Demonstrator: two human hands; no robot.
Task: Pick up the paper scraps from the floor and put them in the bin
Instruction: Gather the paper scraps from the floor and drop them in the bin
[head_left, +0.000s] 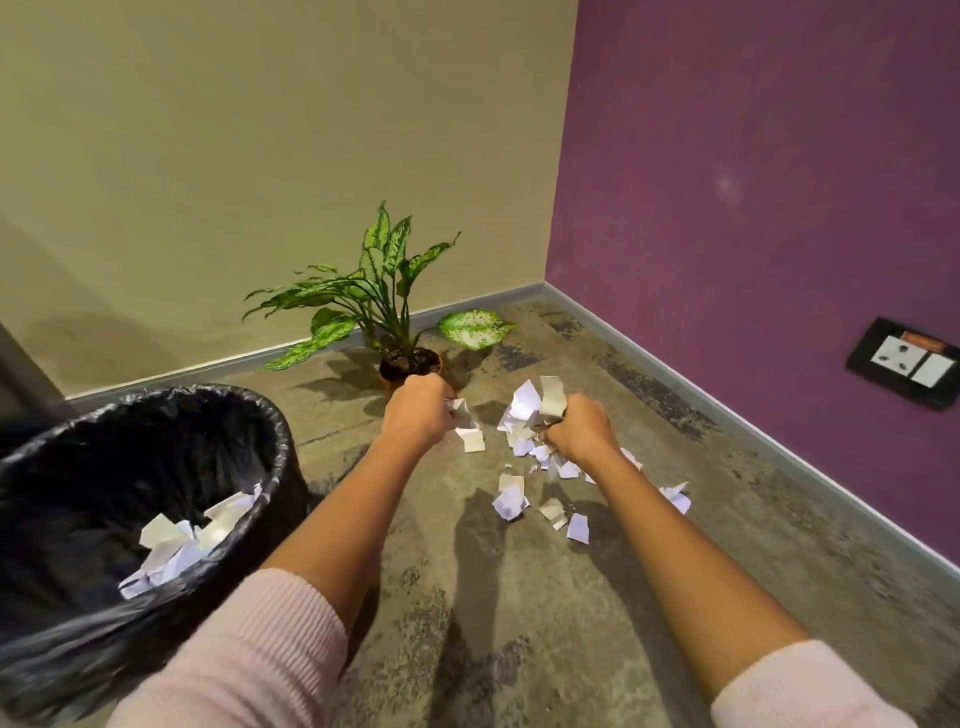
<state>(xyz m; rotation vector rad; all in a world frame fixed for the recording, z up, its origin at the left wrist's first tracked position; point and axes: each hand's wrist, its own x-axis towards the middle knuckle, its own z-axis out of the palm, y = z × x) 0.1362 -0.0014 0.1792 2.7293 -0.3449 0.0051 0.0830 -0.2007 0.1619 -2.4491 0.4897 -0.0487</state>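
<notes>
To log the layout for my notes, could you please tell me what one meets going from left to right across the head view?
Black-lined bin → left hand, gripping paper scraps → right hand, gripping more scraps → wall socket.

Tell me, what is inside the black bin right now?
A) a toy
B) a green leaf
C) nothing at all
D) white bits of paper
D: paper scraps lie in a small heap inside the bin, white against its black liner.
</notes>
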